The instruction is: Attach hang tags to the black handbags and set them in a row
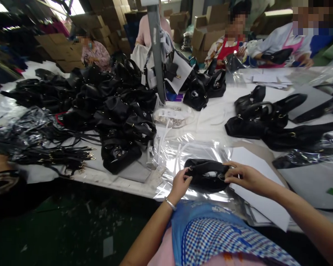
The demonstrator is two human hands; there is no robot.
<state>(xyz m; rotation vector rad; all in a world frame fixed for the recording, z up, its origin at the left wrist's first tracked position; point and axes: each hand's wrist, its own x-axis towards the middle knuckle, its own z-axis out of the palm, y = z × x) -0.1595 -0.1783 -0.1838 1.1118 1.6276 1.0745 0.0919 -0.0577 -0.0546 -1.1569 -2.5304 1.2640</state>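
A black handbag with metal rings lies in front of me on clear plastic sheeting at the table's near edge. My left hand grips the bag's left end, thumb and fingers closed beside a ring. At the opposite end, my right hand pinches the bag near its other ring. Something whitish shows in the bag's opening. White sheets of paper lie beneath and beside my right hand.
Black bags are heaped at the left, with straps in front. More bags lie at the right. A grey post rises mid-table beside a plastic bag of small parts. Several co-workers sit or stand beyond; another person's hand shows at far left.
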